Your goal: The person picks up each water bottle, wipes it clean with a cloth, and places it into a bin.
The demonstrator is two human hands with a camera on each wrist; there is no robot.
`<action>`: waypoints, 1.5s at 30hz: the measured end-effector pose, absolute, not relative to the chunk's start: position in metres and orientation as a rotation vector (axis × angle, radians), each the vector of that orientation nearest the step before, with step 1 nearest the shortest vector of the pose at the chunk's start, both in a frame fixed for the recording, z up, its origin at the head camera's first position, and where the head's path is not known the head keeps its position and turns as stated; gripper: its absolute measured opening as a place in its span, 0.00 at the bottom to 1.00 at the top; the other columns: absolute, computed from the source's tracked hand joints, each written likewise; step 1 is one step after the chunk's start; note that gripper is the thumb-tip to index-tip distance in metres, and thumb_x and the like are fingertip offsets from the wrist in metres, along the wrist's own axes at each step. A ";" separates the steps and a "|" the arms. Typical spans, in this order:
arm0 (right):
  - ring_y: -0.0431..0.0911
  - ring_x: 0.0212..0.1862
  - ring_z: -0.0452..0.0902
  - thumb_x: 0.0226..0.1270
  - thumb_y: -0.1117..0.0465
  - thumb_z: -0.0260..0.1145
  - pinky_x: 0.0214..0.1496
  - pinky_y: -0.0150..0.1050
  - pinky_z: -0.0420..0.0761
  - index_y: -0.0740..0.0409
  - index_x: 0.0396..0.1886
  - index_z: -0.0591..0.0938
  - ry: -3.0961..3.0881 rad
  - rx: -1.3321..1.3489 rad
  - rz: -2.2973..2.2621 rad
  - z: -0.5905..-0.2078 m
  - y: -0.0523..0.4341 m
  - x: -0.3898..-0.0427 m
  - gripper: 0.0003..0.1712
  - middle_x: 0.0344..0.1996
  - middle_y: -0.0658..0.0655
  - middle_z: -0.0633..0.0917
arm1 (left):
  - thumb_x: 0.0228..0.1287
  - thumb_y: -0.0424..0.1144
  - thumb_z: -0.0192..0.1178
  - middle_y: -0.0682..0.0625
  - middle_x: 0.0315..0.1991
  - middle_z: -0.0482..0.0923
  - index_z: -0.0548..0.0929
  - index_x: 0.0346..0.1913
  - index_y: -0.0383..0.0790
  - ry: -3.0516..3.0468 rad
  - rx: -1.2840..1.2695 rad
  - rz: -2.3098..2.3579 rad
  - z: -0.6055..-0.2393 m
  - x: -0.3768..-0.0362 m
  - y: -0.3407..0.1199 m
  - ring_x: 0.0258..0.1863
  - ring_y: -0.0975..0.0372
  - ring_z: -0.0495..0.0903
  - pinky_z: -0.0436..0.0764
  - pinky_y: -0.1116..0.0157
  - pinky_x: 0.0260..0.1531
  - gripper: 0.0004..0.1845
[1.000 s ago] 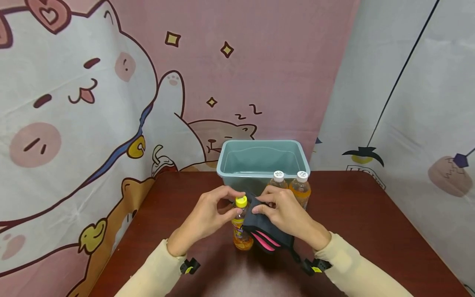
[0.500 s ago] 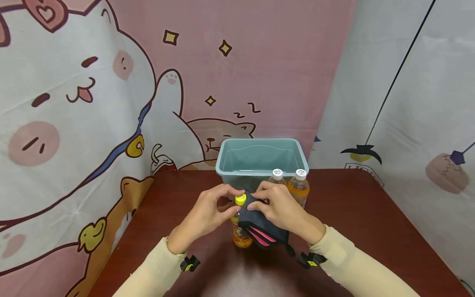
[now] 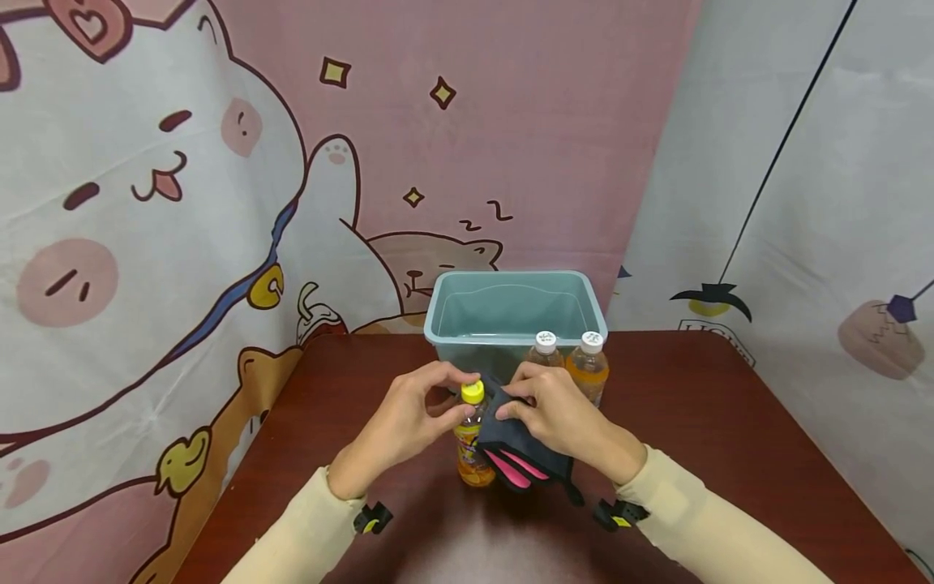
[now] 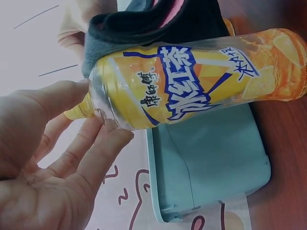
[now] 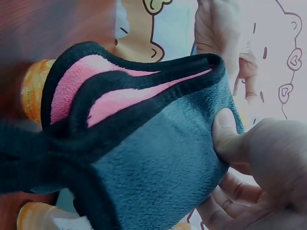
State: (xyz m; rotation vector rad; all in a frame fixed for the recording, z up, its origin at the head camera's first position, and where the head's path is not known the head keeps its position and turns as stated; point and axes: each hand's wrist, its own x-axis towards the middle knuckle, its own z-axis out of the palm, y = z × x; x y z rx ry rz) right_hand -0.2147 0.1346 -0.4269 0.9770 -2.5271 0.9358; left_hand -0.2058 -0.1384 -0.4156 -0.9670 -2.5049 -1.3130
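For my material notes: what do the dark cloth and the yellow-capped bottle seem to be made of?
Dark cloth: likely fleece, matte and fuzzy, with a napped surface and pink lining. Yellow-capped bottle: apparently clear glossy plastic; orange liquid shows through, with a printed label film.

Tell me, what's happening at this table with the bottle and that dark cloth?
A person steadies a yellow-capped iced tea bottle near its neck with the left hand. The right hand grips a dark fleece cloth with pink lining against the bottle's side. The bottle stands upright on the brown table. Behind it sit an empty teal bin and two white-capped bottles.
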 end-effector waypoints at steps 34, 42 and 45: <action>0.40 0.39 0.90 0.72 0.70 0.84 0.38 0.25 0.85 0.58 0.39 0.98 -2.710 1.239 0.871 -0.519 0.131 -0.232 0.04 0.30 0.49 0.86 | 0.74 0.31 0.81 0.53 0.65 0.93 0.91 0.62 0.48 -2.486 -0.965 -1.295 -0.417 -0.205 -0.137 0.65 0.56 0.93 0.94 0.62 0.60 0.19; 0.30 0.33 0.79 0.72 0.63 0.86 0.33 0.25 0.79 0.58 0.40 0.99 -2.654 1.196 0.868 -0.506 0.131 -0.230 0.03 0.29 0.47 0.84 | 0.74 0.32 0.81 0.52 0.65 0.93 0.91 0.62 0.49 -2.494 -0.964 -1.278 -0.419 -0.205 -0.137 0.62 0.57 0.93 0.95 0.63 0.59 0.18; 0.31 0.35 0.81 0.73 0.63 0.86 0.36 0.26 0.83 0.59 0.44 0.99 -2.630 1.160 0.876 -0.494 0.132 -0.229 0.05 0.32 0.47 0.86 | 0.74 0.32 0.82 0.53 0.64 0.93 0.91 0.62 0.49 -2.497 -0.957 -1.272 -0.418 -0.205 -0.137 0.62 0.58 0.93 0.95 0.63 0.59 0.19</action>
